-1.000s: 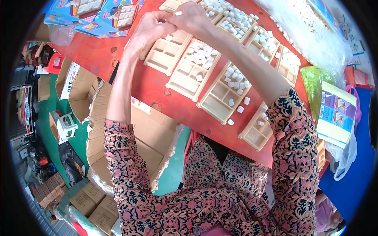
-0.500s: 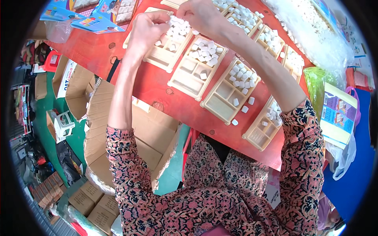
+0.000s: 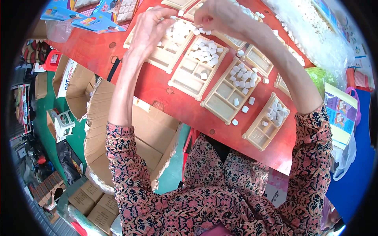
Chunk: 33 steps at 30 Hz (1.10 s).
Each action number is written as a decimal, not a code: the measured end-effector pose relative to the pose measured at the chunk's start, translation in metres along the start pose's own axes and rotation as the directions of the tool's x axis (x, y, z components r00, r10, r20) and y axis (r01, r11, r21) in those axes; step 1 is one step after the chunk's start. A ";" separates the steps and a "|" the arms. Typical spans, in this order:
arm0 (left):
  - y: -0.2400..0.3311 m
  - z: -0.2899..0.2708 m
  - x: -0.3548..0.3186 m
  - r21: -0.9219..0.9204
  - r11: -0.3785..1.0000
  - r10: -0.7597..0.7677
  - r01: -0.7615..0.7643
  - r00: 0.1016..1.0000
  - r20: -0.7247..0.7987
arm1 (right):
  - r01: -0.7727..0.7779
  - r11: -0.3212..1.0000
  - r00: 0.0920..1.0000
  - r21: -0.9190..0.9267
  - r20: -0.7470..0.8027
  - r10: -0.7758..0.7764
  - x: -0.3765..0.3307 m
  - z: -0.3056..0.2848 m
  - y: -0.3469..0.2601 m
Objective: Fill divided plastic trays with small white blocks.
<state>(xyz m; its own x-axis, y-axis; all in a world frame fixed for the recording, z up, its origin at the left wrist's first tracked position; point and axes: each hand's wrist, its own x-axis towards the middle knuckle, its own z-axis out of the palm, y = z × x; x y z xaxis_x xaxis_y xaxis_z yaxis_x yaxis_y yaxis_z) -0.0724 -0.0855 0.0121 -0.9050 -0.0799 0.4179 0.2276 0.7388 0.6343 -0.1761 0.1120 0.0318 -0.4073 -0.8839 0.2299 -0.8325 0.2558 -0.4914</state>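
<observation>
My left hand point(image 3: 150, 31) is over a cream compartment tray point(image 3: 163, 59) heaped with small white marshmallow-like pieces point(image 3: 181, 29). Its thumb and fingertips are drawn together at the heap's far edge; what they hold, if anything, is hidden. Facing it across the heap, my right hand point(image 3: 218, 17) has curled fingers, blurred and turned down, their grip hidden. Loose white pieces lie just below it. A second tray point(image 3: 187, 80) and a third tray point(image 3: 216, 106) stand nearer me, each with white pieces in the far part. A small tray point(image 3: 260, 133) sits at the near right.
The trays stand on a red tabletop point(image 3: 149, 82). More trays, including one bare tray point(image 3: 258, 61), lie beneath and beside my right forearm. A clear bag of white pieces point(image 3: 311, 27) fills the far right. Blue printed packages point(image 3: 98, 17) lie far left; an open carton point(image 3: 102, 129) stands left.
My right hand and forearm have shifted to the right, uncovering tray parts and loose pieces beside the heap. My left hand stays over the same tray, slightly shifted.
</observation>
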 end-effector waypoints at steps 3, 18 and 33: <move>0.003 0.004 -0.001 0.080 0.997 0.006 -0.022 0.980 0.197 | 0.287 0.926 0.942 -0.247 -0.104 -0.320 -0.011 0.018 -0.001; 0.021 0.031 0.000 0.069 0.983 0.149 -0.169 0.961 0.235 | 0.172 0.970 0.978 -0.171 -0.087 -0.188 -0.018 0.025 0.002; -0.027 -0.032 0.009 -0.083 0.928 -0.369 0.364 0.928 -0.048 | 0.112 0.988 0.978 -0.105 -0.166 -0.129 -0.014 0.032 -0.009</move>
<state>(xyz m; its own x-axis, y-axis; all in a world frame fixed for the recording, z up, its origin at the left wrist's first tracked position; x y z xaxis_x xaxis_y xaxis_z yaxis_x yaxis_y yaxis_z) -0.0751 -0.1274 0.0192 -0.9069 -0.3786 0.1851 -0.0887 0.6009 0.7944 -0.1506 0.1093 0.0060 -0.3534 -0.8318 0.4280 -0.9079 0.1947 -0.3712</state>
